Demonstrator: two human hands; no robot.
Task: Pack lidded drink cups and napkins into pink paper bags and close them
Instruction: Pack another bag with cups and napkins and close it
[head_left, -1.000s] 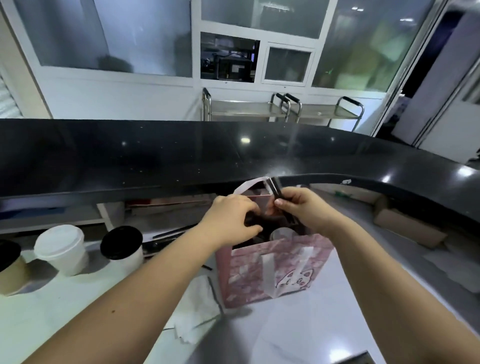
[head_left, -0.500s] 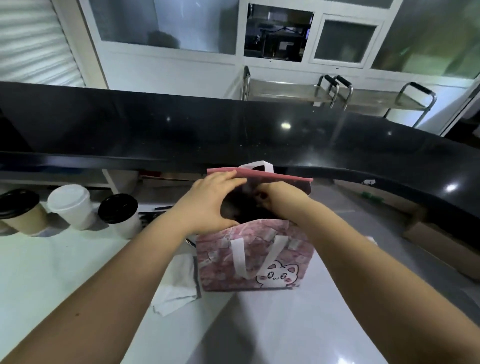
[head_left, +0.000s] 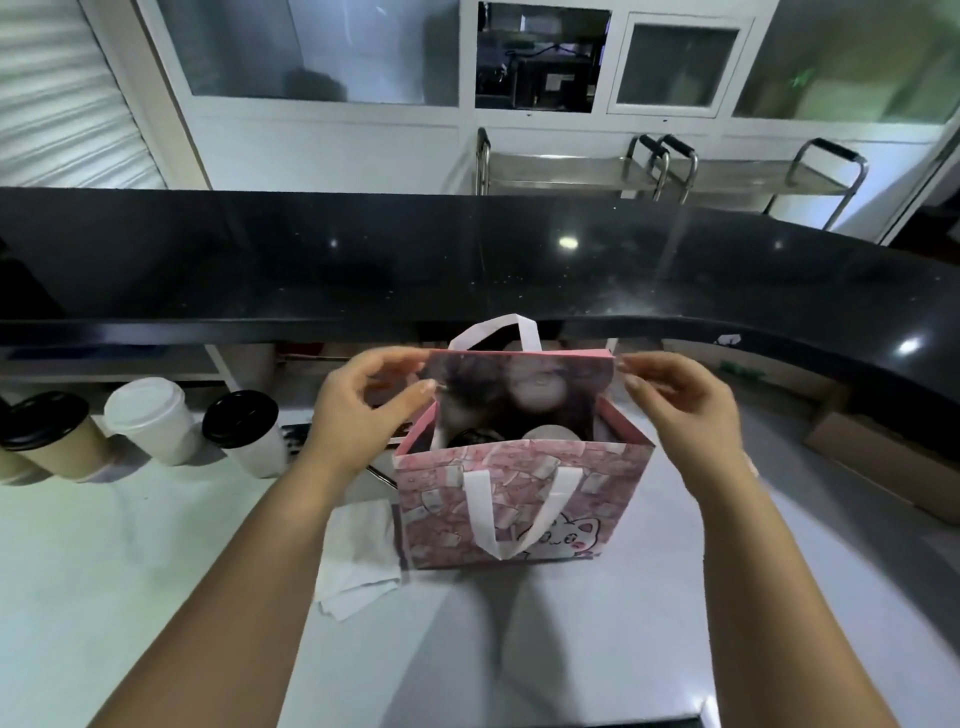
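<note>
The pink paper bag (head_left: 519, 499) stands upright on the white worktop (head_left: 104, 571), its mouth open; both hands are at its far wall. The left hand (head_left: 363, 410) pinches the left top corner of that wall between thumb and curled forefinger, a narrow grip on the paper alone; the right hand (head_left: 680, 410) pinches the right top corner in the same way. The far handle (head_left: 498, 327) stands up above the rim; the near handle (head_left: 488, 519) hangs down over the cat print. Inside the bag a pale lid (head_left: 550, 434) shows, and beside it what seems to be a dark one, though the blur makes that uncertain. A white napkin (head_left: 358, 551) lies on the worktop touching the bag's left side; three lidded cups (head_left: 153, 421) stand in a row well to the left.
</note>
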